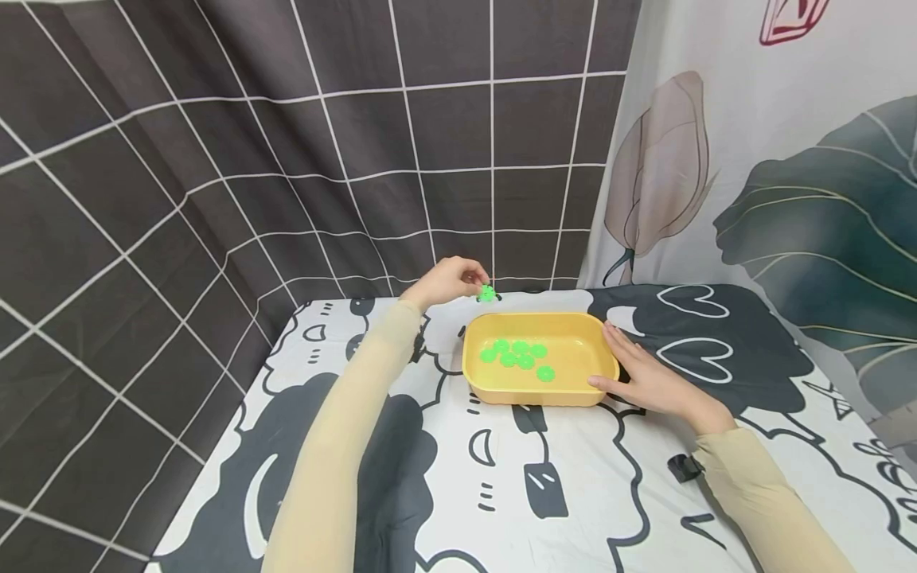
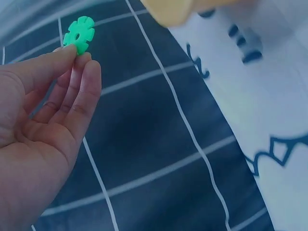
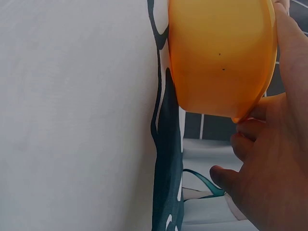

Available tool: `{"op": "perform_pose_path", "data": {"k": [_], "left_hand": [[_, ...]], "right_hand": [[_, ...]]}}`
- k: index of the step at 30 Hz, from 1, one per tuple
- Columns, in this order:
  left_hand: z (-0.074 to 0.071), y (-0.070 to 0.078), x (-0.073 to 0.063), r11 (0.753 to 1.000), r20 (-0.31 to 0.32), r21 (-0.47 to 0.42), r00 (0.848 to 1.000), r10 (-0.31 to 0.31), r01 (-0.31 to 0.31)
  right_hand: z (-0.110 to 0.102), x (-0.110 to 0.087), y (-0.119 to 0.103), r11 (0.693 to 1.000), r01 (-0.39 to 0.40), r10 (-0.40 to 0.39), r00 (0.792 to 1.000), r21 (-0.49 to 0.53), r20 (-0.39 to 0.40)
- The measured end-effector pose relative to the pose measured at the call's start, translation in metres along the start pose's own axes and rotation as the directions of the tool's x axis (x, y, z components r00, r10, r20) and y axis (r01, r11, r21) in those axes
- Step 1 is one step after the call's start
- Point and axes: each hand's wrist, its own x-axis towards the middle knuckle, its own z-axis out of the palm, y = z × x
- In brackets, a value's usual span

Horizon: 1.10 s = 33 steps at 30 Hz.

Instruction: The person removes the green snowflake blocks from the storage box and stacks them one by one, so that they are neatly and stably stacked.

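Between thumb and fingertips, my left hand [image 1: 447, 280] pinches a green snowflake-shaped plastic disc [image 2: 79, 34], notched at its edge with a hole in the middle. The hand is above the far edge of the bed-like surface, behind and left of a yellow plastic tray [image 1: 539, 396]. My right hand [image 1: 655, 382] grips the tray's right end, its thumb at the near corner and its fingers along the far side of the rim. Several more green discs [image 1: 526, 361] lie flat on the tray's floor, mostly toward its left half. The right wrist view shows the tray's end wall [image 3: 221, 62] beside the fingers.
A white cloth with black and grey cartoon prints [image 1: 458, 477] covers the surface. Behind it hangs a dark curtain with white grid lines [image 1: 444, 127]; a pale leaf-print curtain [image 1: 666, 175] hangs at the right. A small black object [image 1: 684, 468] is by the right sleeve.
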Motion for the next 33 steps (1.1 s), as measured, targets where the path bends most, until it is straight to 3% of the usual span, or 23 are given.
{"op": "perform_pose_path", "data": {"k": [7,16,24,33], "left_hand": [[-0.022,-0.026,-0.025,0.997,-0.069,0.008,0.995,-0.078,0.078],[-0.047,-0.059,-0.066,0.987,-0.132,-0.013,0.978,-0.163,0.162],[-0.045,-0.076,-0.092,0.968,-0.161,-0.086,0.956,-0.246,0.235],[-0.026,-0.1,-0.098,0.93,-0.169,-0.209,0.925,-0.34,0.303]], "right_hand": [[-0.001,0.002,-0.002,1.0,-0.009,0.009,1.0,0.001,0.01],[0.0,0.003,0.0,1.0,-0.026,0.026,1.0,-0.012,0.015],[-0.001,0.001,0.0,1.0,-0.011,0.011,1.0,0.001,0.013],[0.0,0.003,0.0,1.0,-0.002,0.002,1.0,0.007,0.012]]}}
